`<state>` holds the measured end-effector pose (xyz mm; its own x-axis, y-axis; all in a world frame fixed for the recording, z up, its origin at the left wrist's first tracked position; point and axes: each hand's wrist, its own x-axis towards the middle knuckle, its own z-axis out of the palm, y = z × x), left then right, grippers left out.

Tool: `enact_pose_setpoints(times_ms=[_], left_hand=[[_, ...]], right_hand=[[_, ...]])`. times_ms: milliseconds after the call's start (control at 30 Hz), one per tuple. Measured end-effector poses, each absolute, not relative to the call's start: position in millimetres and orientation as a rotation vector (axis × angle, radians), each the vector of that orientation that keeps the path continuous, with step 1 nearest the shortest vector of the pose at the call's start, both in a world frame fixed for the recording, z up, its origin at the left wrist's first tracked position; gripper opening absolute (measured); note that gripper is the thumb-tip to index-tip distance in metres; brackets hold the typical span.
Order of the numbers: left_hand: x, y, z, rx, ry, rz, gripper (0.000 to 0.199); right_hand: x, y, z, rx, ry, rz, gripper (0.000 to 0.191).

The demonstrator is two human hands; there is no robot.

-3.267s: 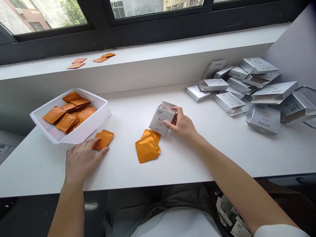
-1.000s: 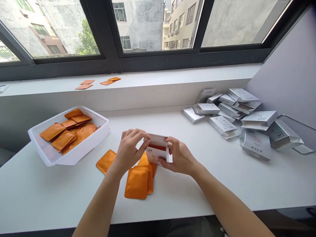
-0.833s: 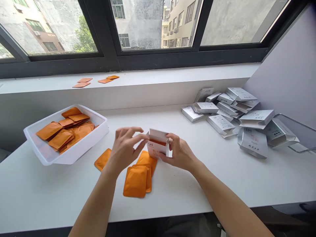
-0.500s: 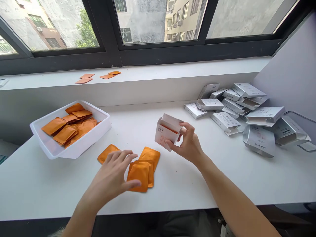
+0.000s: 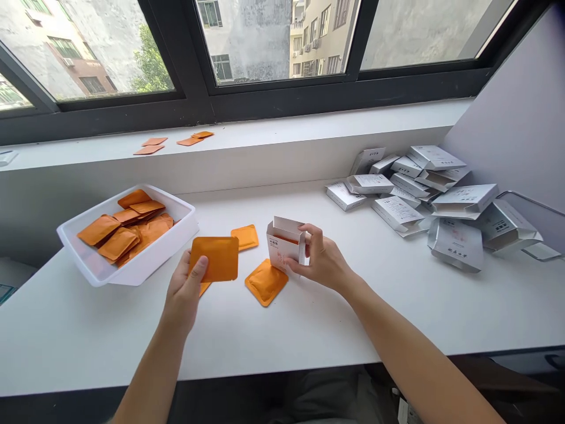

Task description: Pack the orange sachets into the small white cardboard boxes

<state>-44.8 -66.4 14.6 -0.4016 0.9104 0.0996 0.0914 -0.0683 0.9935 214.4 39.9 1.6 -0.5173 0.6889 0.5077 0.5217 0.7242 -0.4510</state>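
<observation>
Head view: table (image 5: 326,335) beneath window (image 5: 265,53), left hand (image 5: 183,290) pinching seemingly one packet (image 5: 218,259), right hand (image 5: 325,262) gripping box (image 5: 277,250).

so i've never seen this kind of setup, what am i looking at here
No machine here: these are a person's two bare hands, every picture taken by one head-worn camera looking forward and down. The left hand holds a flat orange packet. The right hand holds an open-topped printed carton with an orange edge showing inside. On the white table, a plastic tub of orange packets sits at the left, loose packets lie near the hands, and a heap of cartons lies at the right. Flat orange pieces lie on the window sill behind.
</observation>
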Motion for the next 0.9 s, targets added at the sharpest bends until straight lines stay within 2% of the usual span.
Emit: enact_pose_setpoints(times_ms=[200,300,467,667,800,900], left_hand=[[-20.3,-56.2,10.3,0.669,1.212,1.657,0.022],[-2.6,-45.2,22.1,0.669,1.157,1.715,0.011],[36.2,-19.9,32.5,1.151,1.290,1.585,0.020],[26.9,-18.2,25.8,1.832,1.923,1.236,0.021],[7.9,-22.0,30.0,1.871,1.884,0.967,0.032],[4.9,-23.2,32.8,1.903,1.874,0.998,0.032]], right_hand=[[211.1,36.7,2.0,-0.853,-2.249,0.280,0.057],[208.8,34.4,1.1,-0.809,-2.244,0.276,0.056],[207.2,31.8,0.9,-0.717,-2.232,0.349,0.059],[206.7,33.3,0.7,-0.588,-2.198,0.424,0.059],[205.6,31.8,-0.6,-0.561,-2.209,0.450,0.058],[206.1,30.4,-1.2,-0.580,-2.233,0.486,0.058]])
